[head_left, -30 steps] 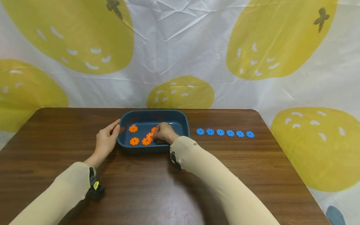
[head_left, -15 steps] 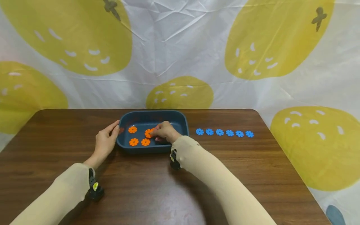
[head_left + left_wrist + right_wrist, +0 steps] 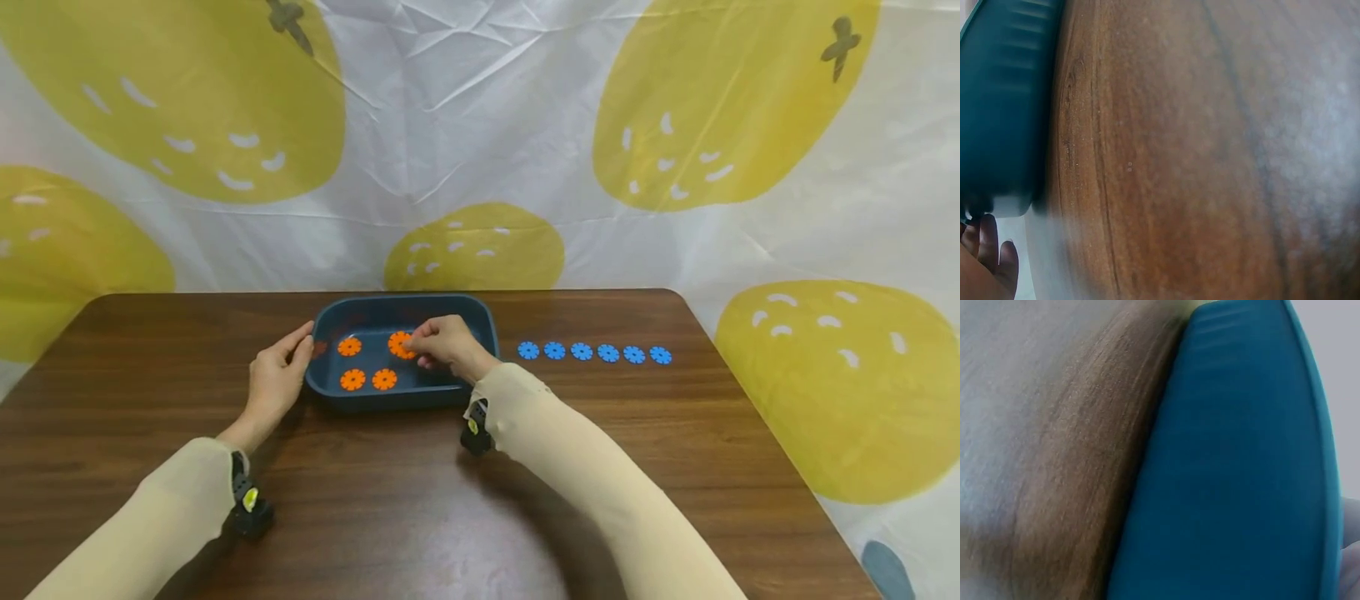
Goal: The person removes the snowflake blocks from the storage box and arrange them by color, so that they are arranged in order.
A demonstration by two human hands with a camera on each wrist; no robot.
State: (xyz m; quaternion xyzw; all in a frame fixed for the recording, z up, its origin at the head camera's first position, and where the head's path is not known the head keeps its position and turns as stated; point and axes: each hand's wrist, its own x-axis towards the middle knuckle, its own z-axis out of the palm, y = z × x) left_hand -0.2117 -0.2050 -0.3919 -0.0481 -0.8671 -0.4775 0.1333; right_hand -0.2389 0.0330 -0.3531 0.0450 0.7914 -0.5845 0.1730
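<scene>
In the head view, my right hand (image 3: 450, 343) pinches an orange notched plastic disc (image 3: 400, 344) over the inside of a dark blue tray (image 3: 405, 402). Three more orange discs (image 3: 349, 347) lie flat on the tray floor, left of and in front of the held one. Whether another lies beneath the held disc is hidden. My left hand (image 3: 276, 375) rests against the tray's left end, its fairly straight fingers and thumb at the rim. The left wrist view shows its fingers (image 3: 990, 250) at the tray's corner; the right wrist view is mostly the tray's outer wall (image 3: 1229, 456).
A straight row of several blue notched discs (image 3: 581, 351) lies on the brown wooden table (image 3: 420, 500), right of the tray. Behind the table hangs a white cloth (image 3: 465, 125) with yellow fruit prints.
My right hand has moved the pinched orange disc slightly back and up, from near the front-row disc to the tray's middle. My left hand stays at the tray's left end.
</scene>
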